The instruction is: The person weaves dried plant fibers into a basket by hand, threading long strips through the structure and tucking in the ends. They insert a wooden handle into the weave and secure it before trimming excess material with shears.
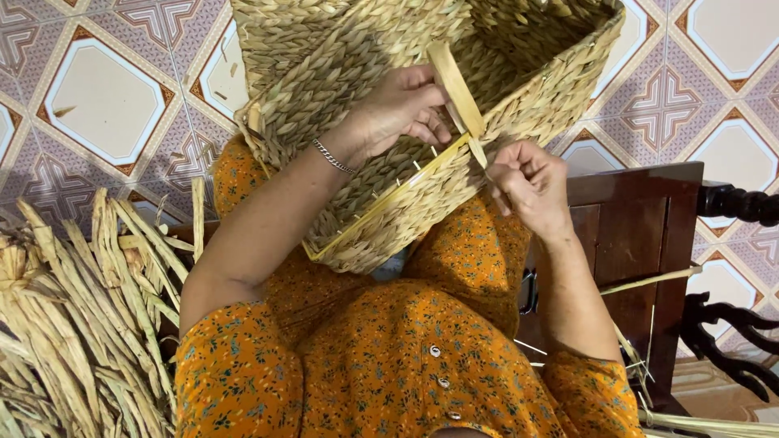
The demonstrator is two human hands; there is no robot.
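Note:
A woven straw basket (341,73) lies tilted across my lap, its open mouth facing up and right. My left hand (402,109) reaches inside the rim and pinches a flat dried straw strip (454,85) that stands up over the edge. My right hand (531,182) is outside the rim, fingers closed on the lower end of the same strip where it wraps the basket's edge. A thin yellow cane (389,199) runs along the rim. A silver bracelet (333,156) sits on my left wrist.
A heap of dried straw leaves (73,316) lies at the left. A dark wooden chair (641,235) stands at the right, with loose straw strands (649,280) across it. Patterned floor tiles (105,97) lie beyond. I wear an orange flowered dress (406,357).

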